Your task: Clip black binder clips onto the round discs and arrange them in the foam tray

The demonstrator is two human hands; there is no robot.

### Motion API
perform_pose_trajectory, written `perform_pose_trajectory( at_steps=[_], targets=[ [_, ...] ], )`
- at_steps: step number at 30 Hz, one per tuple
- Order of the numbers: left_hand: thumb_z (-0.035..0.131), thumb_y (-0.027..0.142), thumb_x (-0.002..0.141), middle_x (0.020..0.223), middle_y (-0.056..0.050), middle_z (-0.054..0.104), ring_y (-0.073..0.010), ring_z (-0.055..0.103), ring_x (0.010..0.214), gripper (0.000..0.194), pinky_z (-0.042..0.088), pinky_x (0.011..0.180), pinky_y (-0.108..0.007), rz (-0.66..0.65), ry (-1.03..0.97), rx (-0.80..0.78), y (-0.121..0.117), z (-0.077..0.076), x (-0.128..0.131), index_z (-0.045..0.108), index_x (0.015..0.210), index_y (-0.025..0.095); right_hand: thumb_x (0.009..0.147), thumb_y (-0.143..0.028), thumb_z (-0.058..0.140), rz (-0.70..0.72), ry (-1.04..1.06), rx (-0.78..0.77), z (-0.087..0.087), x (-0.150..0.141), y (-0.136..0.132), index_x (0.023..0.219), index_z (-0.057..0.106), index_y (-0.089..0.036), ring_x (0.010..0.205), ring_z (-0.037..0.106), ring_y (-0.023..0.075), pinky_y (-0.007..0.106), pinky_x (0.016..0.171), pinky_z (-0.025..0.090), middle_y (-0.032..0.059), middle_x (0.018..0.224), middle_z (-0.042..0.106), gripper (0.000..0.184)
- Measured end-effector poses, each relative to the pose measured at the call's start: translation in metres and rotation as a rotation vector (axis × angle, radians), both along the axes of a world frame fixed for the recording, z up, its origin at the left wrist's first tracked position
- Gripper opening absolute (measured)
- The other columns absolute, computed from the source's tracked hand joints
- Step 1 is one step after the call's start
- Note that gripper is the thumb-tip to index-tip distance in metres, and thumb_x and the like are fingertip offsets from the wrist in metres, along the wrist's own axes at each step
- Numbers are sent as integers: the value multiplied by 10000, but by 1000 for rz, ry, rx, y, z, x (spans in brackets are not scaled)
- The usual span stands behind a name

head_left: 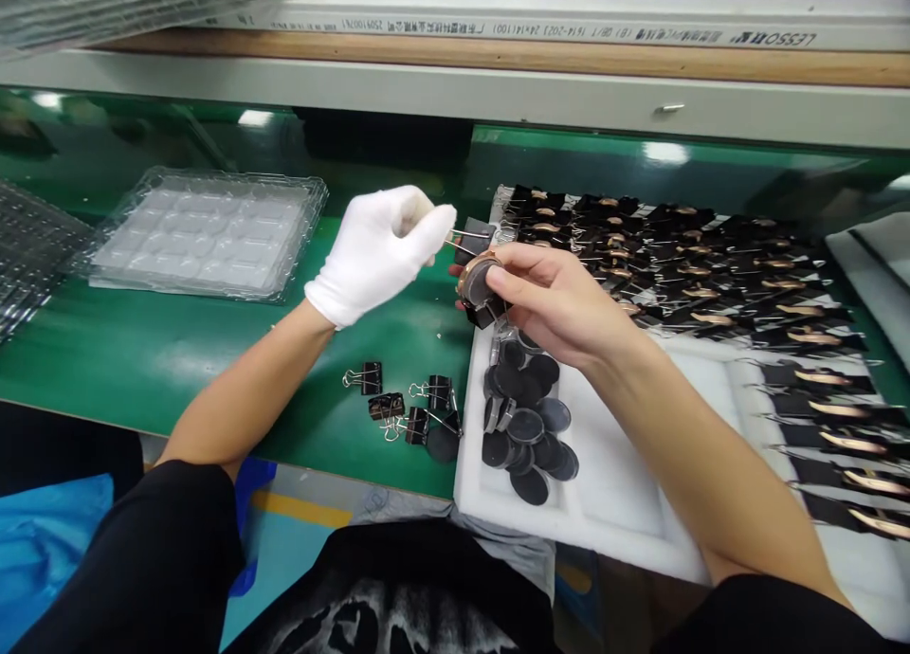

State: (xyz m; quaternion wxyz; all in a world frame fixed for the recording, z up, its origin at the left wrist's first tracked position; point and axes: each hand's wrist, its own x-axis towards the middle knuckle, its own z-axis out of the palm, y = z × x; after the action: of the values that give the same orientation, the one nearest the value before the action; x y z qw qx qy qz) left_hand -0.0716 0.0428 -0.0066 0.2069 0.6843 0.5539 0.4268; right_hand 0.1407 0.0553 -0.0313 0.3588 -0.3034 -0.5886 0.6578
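Note:
My left hand [388, 251], in a white glove, pinches the wire handle of a black binder clip [475, 241]. Bare, my right hand [558, 303] grips a round dark disc with a rose-gold rim [479, 282], its thumb pressed on the face. The clip sits at the disc's upper edge; whether its jaws bite on the rim cannot be made out. Another black clip [481, 315] shows at the lower edge of that disc. Below my hands, several loose binder clips [371, 378] lie on the green table, beside a single black disc [442, 444].
A white foam tray [618, 502] holds a pile of black discs [527, 425] and, on the right, rows of clipped rose-gold-rimmed pieces [711, 265]. Clear plastic trays [213, 232] are stacked on the green table [213, 355] at left. A grey shelf edge [498, 90] crosses the back.

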Motion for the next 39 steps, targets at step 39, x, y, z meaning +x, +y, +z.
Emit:
perform_pose_trajectory(
  at_steps=[39],
  targets=[
    [412,376,1054,498,-6,492,-154,432,533,595,356,654,-385,149,299,248,-7,2,-2,438,472,258,904,-371,777,-284,-184,311,-29,-33,-47,1101,684,-244,911,787,221,392,857,645,39,962,814,252]
  ],
)
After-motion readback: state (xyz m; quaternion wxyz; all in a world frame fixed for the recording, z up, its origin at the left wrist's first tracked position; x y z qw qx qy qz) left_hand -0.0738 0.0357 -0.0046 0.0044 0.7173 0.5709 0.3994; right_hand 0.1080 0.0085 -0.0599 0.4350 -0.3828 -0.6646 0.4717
